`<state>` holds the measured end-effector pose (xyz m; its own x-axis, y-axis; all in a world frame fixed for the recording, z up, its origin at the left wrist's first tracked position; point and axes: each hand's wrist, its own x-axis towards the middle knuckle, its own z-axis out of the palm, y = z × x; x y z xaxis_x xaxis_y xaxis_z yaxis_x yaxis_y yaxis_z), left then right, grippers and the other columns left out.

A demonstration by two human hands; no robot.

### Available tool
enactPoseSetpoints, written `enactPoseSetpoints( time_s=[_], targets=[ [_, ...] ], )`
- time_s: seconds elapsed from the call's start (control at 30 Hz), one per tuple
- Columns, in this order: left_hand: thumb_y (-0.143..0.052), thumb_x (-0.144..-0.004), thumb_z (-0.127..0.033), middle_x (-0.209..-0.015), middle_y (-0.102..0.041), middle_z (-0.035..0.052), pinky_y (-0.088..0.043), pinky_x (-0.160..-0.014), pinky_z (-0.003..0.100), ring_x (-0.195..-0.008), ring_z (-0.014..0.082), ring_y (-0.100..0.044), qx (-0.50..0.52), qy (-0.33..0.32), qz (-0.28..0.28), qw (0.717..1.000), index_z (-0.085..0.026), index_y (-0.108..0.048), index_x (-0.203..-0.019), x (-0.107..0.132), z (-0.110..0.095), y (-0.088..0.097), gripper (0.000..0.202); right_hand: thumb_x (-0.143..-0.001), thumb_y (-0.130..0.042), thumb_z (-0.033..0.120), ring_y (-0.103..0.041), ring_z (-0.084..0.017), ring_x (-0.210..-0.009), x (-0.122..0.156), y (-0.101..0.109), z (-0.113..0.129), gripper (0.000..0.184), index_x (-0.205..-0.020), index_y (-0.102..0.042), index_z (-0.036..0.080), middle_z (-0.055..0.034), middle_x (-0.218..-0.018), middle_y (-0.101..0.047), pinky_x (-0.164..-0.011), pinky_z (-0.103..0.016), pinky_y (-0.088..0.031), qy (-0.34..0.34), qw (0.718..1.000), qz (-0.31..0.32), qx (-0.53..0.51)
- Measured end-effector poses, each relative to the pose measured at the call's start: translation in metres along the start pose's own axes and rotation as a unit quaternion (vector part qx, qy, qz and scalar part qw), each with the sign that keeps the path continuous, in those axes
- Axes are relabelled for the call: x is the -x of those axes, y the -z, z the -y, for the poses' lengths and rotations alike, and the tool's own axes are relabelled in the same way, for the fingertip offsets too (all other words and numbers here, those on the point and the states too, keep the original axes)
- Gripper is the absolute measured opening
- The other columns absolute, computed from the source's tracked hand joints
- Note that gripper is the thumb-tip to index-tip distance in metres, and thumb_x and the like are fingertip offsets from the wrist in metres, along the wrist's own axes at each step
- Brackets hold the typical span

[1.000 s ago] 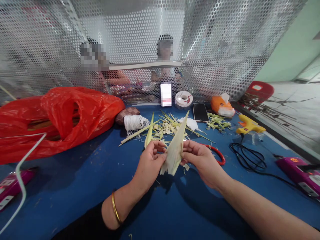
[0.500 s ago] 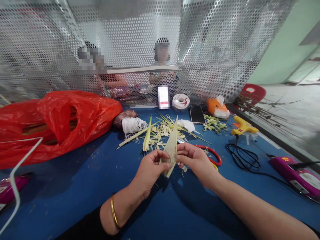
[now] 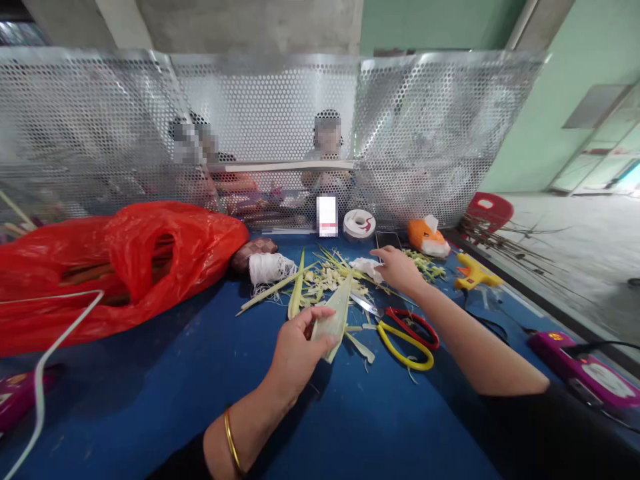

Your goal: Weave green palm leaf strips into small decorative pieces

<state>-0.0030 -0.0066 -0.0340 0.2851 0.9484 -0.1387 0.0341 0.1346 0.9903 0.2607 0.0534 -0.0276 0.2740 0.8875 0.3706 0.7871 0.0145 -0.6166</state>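
Observation:
My left hand (image 3: 304, 347) pinches a pale green, pointed leaf piece (image 3: 336, 320) between thumb and fingers, its tip slanting up and away from me. Further out, my right hand (image 3: 399, 268) is stretched over the table with its fingers apart, right beside a crumpled white tissue (image 3: 367, 269); whether it touches the tissue I cannot tell. Scissors (image 3: 410, 337) with one red and one yellow handle loop lie below my right forearm. Cut leaf scraps (image 3: 327, 277) are heaped beyond the held leaf, and a longer leaf blade (image 3: 297, 293) lies at their left.
At left bulges a red plastic bag (image 3: 200, 247), near a ball of white string (image 3: 270, 269). A ribbon roll (image 3: 359, 224), partly covered phone (image 3: 388, 239) and orange tissue pack (image 3: 427, 238) line the back. A yellow glue gun (image 3: 477, 272) and purple power strip (image 3: 583, 367) are at right.
My right hand has let go of the leaf and moved up and right to beside the tissue, uncovering the scissors. My left hand keeps hold of the leaf. The view has tilted upward.

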Motion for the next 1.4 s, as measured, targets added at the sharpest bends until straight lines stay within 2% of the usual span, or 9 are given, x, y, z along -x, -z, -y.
enactPoseSetpoints(
  time_s=[0.17, 0.3, 0.37, 0.53, 0.67, 0.7, 0.8, 1.1, 1.4],
  targets=[
    [-0.074, -0.056, -0.016, -0.086, -0.072, 0.0023, -0.046, -0.072, 0.024, -0.078, 0.0166, -0.063, 0.021, -0.002, -0.01, 1.0, -0.015, -0.072, -0.096, -0.005, 0.001, 0.002, 0.039, -0.066, -0.064, 0.014, -0.06, -0.025, -0.089, -0.001, -0.019, -0.016, 0.007, -0.068, -0.068, 0.019, -0.0094, -0.085, -0.07, -0.086, -0.035, -0.041, -0.023, 0.998, -0.041, -0.036],
    [-0.075, -0.056, -0.017, -0.087, -0.073, 0.0026, -0.047, -0.07, 0.023, -0.077, 0.0166, -0.064, 0.041, -0.014, -0.039, 0.998, -0.016, -0.072, -0.095, -0.006, 0.001, 0.003, 0.04, -0.085, -0.043, 0.033, -0.055, -0.028, -0.094, 0.001, -0.004, -0.008, 0.03, -0.099, -0.063, 0.016, -0.013, -0.096, -0.067, -0.083, -0.041, -0.04, -0.076, 0.979, -0.154, -0.113],
    [-0.075, -0.057, -0.017, -0.089, -0.073, 0.0031, -0.049, -0.07, 0.024, -0.078, 0.0174, -0.065, 0.043, -0.043, -0.067, 0.996, -0.017, -0.072, -0.094, -0.007, 0.002, 0.004, 0.038, -0.086, -0.039, 0.04, -0.055, -0.027, -0.092, 0.004, 0.007, 0.008, 0.037, -0.104, -0.06, 0.015, -0.0115, -0.093, -0.066, -0.078, -0.039, -0.042, -0.085, 0.968, -0.157, -0.177],
    [-0.072, -0.065, -0.022, -0.093, -0.074, 0.0045, -0.05, -0.072, 0.026, -0.081, 0.0195, -0.066, -0.019, -0.147, -0.121, 0.982, -0.018, -0.071, -0.098, -0.008, 0.007, 0.008, 0.033, -0.061, -0.072, 0.05, -0.054, -0.017, -0.052, 0.04, -0.001, 0.071, 0.036, -0.071, -0.065, 0.016, -0.0027, -0.059, -0.062, -0.05, -0.029, -0.042, -0.09, 0.929, 0.083, -0.349],
    [-0.066, -0.072, -0.02, -0.086, -0.073, 0.0041, -0.05, -0.07, 0.027, -0.077, 0.0202, -0.066, -0.112, -0.222, -0.093, 0.964, -0.017, -0.072, -0.094, -0.003, 0.008, 0.009, 0.023, -0.068, -0.073, 0.045, -0.064, -0.019, -0.064, 0.082, -0.032, 0.108, 0.036, -0.087, -0.072, 0.015, -0.0053, -0.071, -0.07, -0.059, -0.029, -0.048, -0.103, 0.865, 0.209, -0.444],
    [-0.064, -0.074, -0.02, -0.086, -0.073, 0.0043, -0.05, -0.071, 0.027, -0.077, 0.0204, -0.066, -0.131, -0.246, -0.074, 0.957, -0.017, -0.072, -0.095, -0.001, 0.007, 0.009, 0.022, -0.065, -0.078, 0.04, -0.065, -0.018, -0.067, 0.089, -0.038, 0.112, 0.034, -0.087, -0.072, 0.015, -0.005, -0.074, -0.072, -0.063, -0.029, -0.049, -0.131, 0.829, 0.23, -0.494],
    [-0.057, -0.08, -0.017, -0.086, -0.072, 0.0035, -0.049, -0.071, 0.026, -0.078, 0.0192, -0.066, -0.17, -0.292, -0.04, 0.94, -0.017, -0.071, -0.097, 0.002, 0.003, 0.01, 0.022, -0.058, -0.085, 0.036, -0.062, -0.015, -0.068, 0.097, -0.047, 0.116, 0.031, -0.079, -0.073, 0.015, -0.0032, -0.074, -0.073, -0.069, -0.027, -0.046, -0.18, 0.784, 0.21, -0.555],
    [-0.064, -0.075, -0.019, -0.069, -0.067, -0.0013, -0.045, -0.059, 0.023, -0.061, 0.014, -0.058, -0.209, -0.244, -0.081, 0.943, -0.017, -0.068, -0.081, -0.001, 0.004, 0.008, 0.007, -0.057, -0.085, 0.045, -0.06, -0.014, -0.061, 0.092, -0.046, 0.114, 0.037, -0.074, -0.074, 0.014, -0.0027, -0.065, -0.071, -0.063, -0.025, -0.044, -0.217, 0.751, 0.167, -0.601],
    [-0.064, -0.069, -0.007, -0.074, -0.071, -0.0023, -0.047, -0.065, 0.024, -0.065, 0.0142, -0.062, -0.257, -0.233, -0.072, 0.935, -0.021, -0.071, -0.083, 0.002, 0.003, 0.005, 0.021, -0.054, -0.086, 0.038, -0.064, -0.017, -0.059, 0.076, -0.041, 0.104, 0.037, -0.079, -0.072, 0.014, -0.0054, -0.07, -0.074, -0.055, -0.026, -0.046, -0.225, 0.74, 0.079, -0.629]
  ],
)
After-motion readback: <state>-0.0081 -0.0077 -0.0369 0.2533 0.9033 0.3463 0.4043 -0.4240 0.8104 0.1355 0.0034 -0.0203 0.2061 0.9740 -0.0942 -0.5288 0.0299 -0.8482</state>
